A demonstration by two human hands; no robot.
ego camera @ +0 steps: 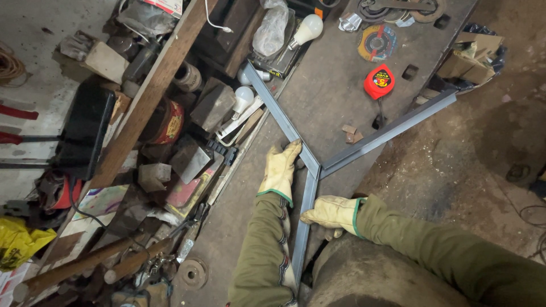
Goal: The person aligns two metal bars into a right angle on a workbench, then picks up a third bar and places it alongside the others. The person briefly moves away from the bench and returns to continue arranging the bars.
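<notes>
Both gloved grips [280, 170] [333, 211] on steel frame [310, 170]

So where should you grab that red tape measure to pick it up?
Probably from above, pinching the two long sides of the red tape measure. It lies flat on the metal table, with bare space either side. Both gloved hands, left and right, are on the steel bars.
</notes>
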